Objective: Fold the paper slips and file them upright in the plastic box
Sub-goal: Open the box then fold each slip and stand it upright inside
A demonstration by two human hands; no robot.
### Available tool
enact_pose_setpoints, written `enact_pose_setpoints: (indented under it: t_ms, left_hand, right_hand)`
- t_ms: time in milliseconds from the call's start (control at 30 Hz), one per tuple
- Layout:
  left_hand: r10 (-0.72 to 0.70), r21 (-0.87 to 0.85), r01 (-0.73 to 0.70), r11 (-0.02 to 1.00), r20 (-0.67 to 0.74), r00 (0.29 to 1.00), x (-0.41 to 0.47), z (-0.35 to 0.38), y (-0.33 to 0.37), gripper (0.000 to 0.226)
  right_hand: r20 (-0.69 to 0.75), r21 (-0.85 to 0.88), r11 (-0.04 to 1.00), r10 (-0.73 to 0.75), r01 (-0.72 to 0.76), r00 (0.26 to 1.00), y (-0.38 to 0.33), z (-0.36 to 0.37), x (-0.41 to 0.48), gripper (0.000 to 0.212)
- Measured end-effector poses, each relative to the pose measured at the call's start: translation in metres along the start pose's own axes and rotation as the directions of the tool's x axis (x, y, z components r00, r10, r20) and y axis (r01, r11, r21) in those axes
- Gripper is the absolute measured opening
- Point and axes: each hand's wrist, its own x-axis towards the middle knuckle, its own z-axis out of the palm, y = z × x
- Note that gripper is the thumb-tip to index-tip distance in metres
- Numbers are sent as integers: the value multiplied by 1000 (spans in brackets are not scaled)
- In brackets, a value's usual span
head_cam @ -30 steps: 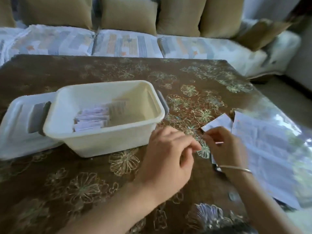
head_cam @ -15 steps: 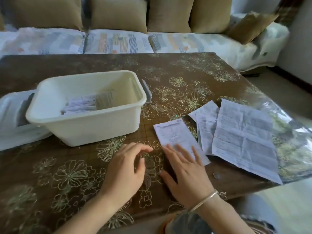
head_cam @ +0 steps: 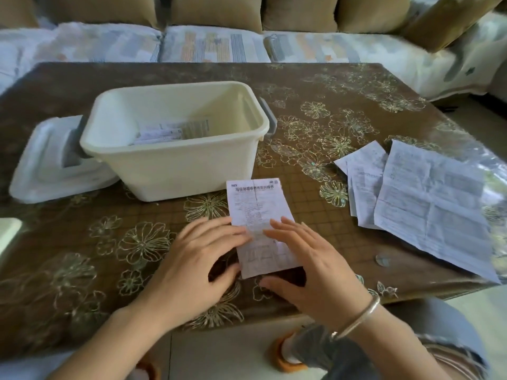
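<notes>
the paper slip (head_cam: 260,226) lies flat at lower centre of the frame, just in front of the plastic box (head_cam: 175,171). half a second ago only the right hand (head_cam: 310,267) touched it. now the left hand (head_cam: 197,259) has joined it, and both press down with straight fingers, grasping nothing. the first fold looks next. unfolded sheets (head_cam: 428,204) wait at right, and folded slips (head_cam: 162,133) sit in the box.

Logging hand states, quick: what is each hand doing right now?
Left hand: open, fingers straight on the paper slip.
Right hand: open, fingers straight on the same slip.
</notes>
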Motion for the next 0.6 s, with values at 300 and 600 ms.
enact_pose_setpoints:
  t_ms: [300, 600]
  left_hand:
    - [19, -19, -20, 1000, -28, 999, -4, -1, 2, 57]
    - [65, 108, -57, 993, -75, 995, -11, -1, 11, 68]
  right_hand:
    - [-30, -216, 959, -194, 183, 980, 14, -1, 3, 36]
    - [-110, -218, 947, -263, 235, 959, 6, -2, -2, 32]
